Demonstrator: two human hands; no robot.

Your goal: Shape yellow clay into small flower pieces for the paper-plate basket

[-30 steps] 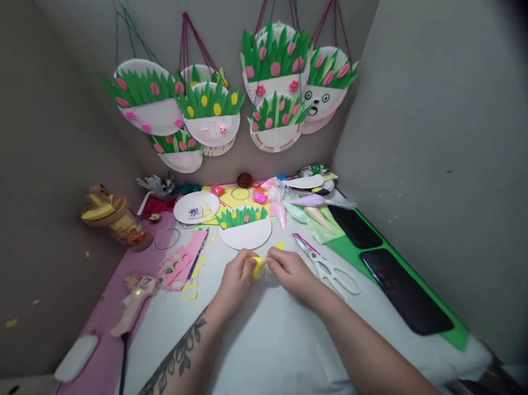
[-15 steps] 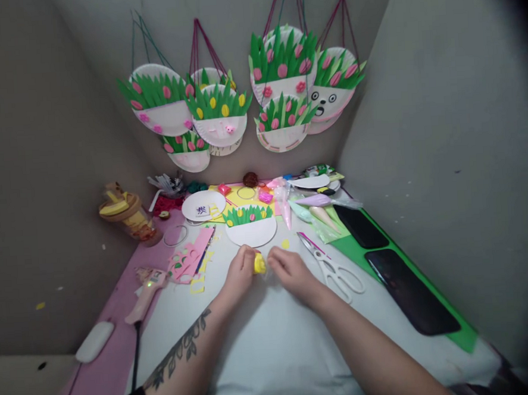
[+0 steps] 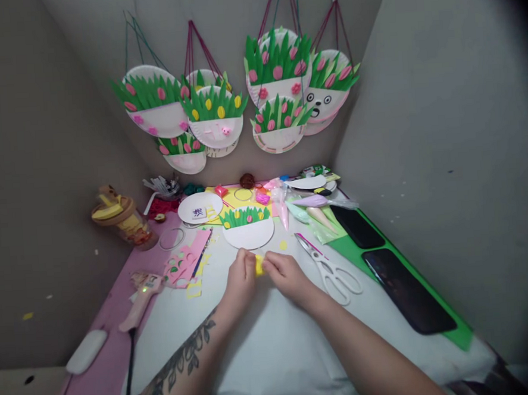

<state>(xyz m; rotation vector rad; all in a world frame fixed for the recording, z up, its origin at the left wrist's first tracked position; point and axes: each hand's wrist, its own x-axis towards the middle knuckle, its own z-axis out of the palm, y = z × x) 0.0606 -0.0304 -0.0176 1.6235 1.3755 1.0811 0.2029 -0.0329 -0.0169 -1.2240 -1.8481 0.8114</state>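
Observation:
My left hand (image 3: 241, 275) and my right hand (image 3: 283, 274) meet over the white table cover, both pinched on a small yellow foam piece (image 3: 259, 265) between their fingertips. Just beyond them lies a half paper plate with green foam grass and yellow buds (image 3: 248, 227). A loose yellow bit (image 3: 283, 244) rests to the right of that plate. White-handled scissors (image 3: 331, 269) lie right of my right hand.
A pink glue gun (image 3: 140, 293) and pink foam offcuts (image 3: 185, 263) lie at the left. Two dark phones (image 3: 404, 290) rest on a green sheet at the right. Piping bags, plates and small supplies crowd the back. Several decorated plates (image 3: 216, 114) hang on the wall.
My right hand has closed back in on the yellow piece, and both hands now pinch it together. The view shifted slightly.

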